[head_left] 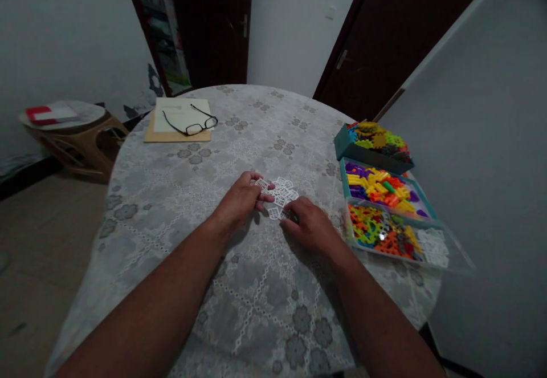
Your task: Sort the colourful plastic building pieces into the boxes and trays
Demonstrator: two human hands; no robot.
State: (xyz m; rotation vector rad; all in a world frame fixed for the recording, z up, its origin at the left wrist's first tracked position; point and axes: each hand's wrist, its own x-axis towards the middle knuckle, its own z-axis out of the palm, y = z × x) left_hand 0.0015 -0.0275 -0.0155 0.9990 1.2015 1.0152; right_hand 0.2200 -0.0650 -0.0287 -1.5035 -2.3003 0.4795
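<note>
A small pile of white plastic lattice pieces [282, 194] lies on the patterned tablecloth in front of me. My left hand [244, 198] is at the pile's left side and pinches one white lattice piece [261, 184] between thumb and fingers. At the lower right of the pile, my right hand [308, 222] has its thumb and fingers closed on the edge of another white lattice piece [273, 214], low over the cloth. The fingertips of the right hand are partly hidden.
On the right stand a teal box of colourful gear pieces [376, 138], a tray of yellow, orange and purple parts [380, 187] and a clear-lidded box [384, 232]. Black glasses [194, 129] rest on papers [171, 107] at the far left. A stool [77, 144] stands beyond the table.
</note>
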